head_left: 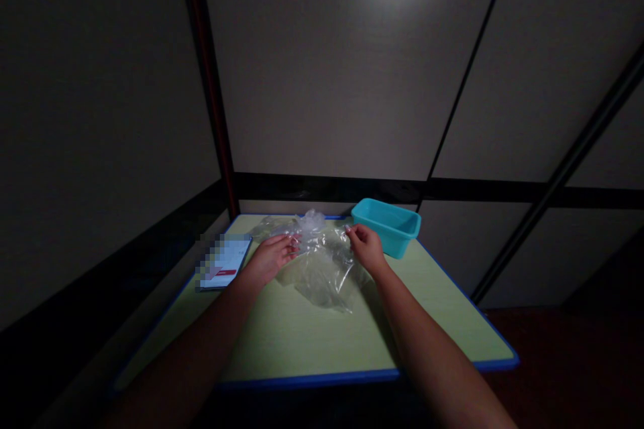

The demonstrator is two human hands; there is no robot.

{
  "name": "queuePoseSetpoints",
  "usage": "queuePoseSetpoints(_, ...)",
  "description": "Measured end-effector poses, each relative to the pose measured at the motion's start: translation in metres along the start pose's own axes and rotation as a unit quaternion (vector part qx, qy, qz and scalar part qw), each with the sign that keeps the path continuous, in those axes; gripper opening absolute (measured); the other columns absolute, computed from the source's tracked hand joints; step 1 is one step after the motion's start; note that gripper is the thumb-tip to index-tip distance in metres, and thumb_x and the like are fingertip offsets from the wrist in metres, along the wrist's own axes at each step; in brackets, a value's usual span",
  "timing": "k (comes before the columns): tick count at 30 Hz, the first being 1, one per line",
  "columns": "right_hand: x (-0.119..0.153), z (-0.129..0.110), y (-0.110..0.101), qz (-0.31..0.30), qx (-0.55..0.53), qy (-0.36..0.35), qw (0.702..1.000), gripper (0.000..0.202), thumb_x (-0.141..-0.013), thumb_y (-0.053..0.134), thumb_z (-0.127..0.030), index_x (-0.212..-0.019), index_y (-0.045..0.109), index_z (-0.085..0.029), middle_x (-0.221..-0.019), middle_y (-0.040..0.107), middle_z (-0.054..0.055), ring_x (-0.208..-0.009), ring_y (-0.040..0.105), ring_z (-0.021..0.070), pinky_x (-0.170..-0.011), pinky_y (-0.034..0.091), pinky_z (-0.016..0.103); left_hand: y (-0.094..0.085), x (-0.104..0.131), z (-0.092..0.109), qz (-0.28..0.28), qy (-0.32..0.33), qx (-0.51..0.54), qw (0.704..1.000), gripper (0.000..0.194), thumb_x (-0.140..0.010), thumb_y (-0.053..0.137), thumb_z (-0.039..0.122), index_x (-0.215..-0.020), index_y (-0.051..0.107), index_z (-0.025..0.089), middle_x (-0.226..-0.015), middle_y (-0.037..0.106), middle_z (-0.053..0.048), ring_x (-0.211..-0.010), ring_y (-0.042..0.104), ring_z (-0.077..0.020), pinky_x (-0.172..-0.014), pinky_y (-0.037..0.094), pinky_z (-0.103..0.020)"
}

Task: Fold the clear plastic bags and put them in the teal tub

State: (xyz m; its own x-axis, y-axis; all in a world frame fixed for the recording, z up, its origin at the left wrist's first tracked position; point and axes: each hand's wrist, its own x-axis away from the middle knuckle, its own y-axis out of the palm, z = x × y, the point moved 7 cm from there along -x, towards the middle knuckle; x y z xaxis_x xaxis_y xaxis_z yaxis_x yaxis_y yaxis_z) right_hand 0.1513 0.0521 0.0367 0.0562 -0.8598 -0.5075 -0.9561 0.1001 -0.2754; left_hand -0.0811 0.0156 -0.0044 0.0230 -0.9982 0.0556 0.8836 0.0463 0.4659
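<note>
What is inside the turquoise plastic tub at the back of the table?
Nothing shows inside the turquoise rectangular plastic tub: only its inner far wall is visible. The near wall hides its floor, so small contents cannot be ruled out.

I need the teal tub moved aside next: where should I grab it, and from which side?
Probably the tub's near long rim, reached from the right hand's side. It sits upright and open-topped at the table's far edge, so the rim lip offers a pinch.

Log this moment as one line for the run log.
left hand: pinching clear plastic bag | right hand: pinching bag's other side | bag: on green table | teal tub: behind right hand
</note>
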Motion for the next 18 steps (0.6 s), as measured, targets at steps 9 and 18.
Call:
queuePoseSetpoints(9,0.0,0.002,0.002,-0.001,0.0,-0.001,1.0,0.036,-0.079,0.05,-0.052,-0.063,0.05,-0.02,-0.045,0.045,-0.005,-0.043,0.04,0.0109,-0.044,0.029,0.022,-0.002,-0.003,0.001,0.005,0.004,0.062,0.998,0.016,-0.088,0.05,0.011,-0.08,0.064,0.01,-0.073,0.065,-0.006,-0.065,0.063,-0.0122,-0.064,0.052,-0.024)
queuePoseSetpoints(18,-0.001,-0.001,-0.004,0.012,-0.029,0.016,0.999,0.034,-0.078,0.051,-0.051,-0.068,0.055,-0.019,-0.043,0.043,-0.006,-0.04,0.037,0.0104,-0.042,0.026,0.022,0.011,0.003,-0.008,-0.084,-0.061,-0.035,0.994,0.02,-0.087,0.054,0.026,-0.097,0.063,0.011,-0.091,0.068,-0.014,-0.079,0.066,-0.0202,-0.071,0.051,-0.029)
